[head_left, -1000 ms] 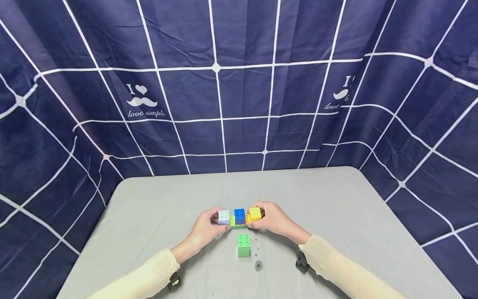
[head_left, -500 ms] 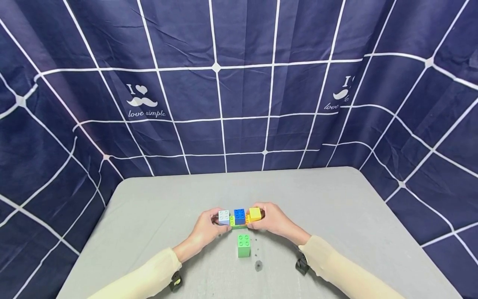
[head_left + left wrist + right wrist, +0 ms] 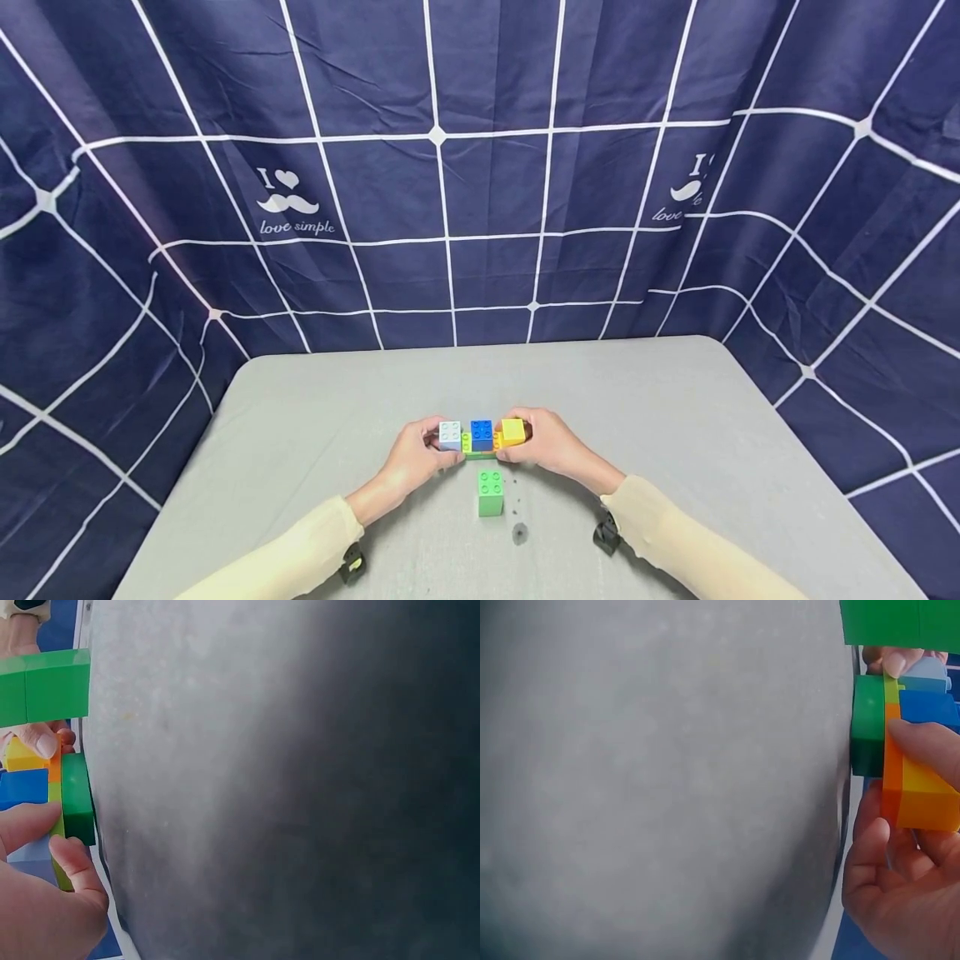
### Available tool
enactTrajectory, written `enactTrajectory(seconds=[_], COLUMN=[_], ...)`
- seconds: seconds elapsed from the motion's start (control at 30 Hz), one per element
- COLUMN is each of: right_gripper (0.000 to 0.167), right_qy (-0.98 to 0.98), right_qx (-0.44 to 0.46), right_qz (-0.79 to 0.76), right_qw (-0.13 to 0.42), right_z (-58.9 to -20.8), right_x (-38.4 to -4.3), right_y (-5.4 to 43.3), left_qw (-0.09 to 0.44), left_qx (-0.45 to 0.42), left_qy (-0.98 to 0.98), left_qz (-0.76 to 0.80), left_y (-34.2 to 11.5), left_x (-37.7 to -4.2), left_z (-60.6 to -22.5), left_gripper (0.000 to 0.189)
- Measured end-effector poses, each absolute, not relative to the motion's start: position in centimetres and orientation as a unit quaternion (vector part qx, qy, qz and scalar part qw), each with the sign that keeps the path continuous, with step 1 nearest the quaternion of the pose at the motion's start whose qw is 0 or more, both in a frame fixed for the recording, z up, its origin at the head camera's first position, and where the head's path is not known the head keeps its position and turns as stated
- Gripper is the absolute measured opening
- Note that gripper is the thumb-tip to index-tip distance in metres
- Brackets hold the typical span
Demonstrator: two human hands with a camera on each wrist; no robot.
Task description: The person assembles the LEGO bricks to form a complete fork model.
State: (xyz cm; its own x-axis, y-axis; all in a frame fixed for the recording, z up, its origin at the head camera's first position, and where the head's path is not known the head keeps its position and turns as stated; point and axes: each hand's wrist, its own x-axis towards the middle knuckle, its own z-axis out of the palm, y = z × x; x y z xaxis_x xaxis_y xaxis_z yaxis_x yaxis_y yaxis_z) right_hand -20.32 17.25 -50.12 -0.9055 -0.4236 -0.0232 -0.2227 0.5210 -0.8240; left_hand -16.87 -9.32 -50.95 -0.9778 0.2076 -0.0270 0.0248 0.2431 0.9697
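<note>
Both hands hold one assembly of toy building bricks at mid-table. Its base is a dark green brick, topped by a thin lime plate at left and a thin orange plate at right. On these sit a pale blue brick, a blue brick in the middle and a yellow brick. My left hand grips the pale blue end, thumb at the near side. Around the yellow end curl the fingers and thumb of my right hand. Its fingertips are partly hidden behind the bricks in the head view.
A bright green brick stack stands on the grey table, just in front of the assembly. Small dark specks and a dark spot mark the surface nearby. A navy curtain with white lines encloses the back and sides.
</note>
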Motion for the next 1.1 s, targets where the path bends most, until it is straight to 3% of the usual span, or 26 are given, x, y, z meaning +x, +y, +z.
enactTrajectory(seconds=[1.1], right_gripper=[0.04], right_qy=[0.811], right_qx=[-0.198], right_qz=[-0.545], right_qw=[0.076], right_z=[-47.8], right_x=[-18.1], right_y=[17.6], left_qw=[0.06], left_qx=[0.129], left_qy=[0.753], left_qz=[0.643], left_y=[-10.0], left_x=[-15.9], left_z=[-48.3], left_gripper=[0.035])
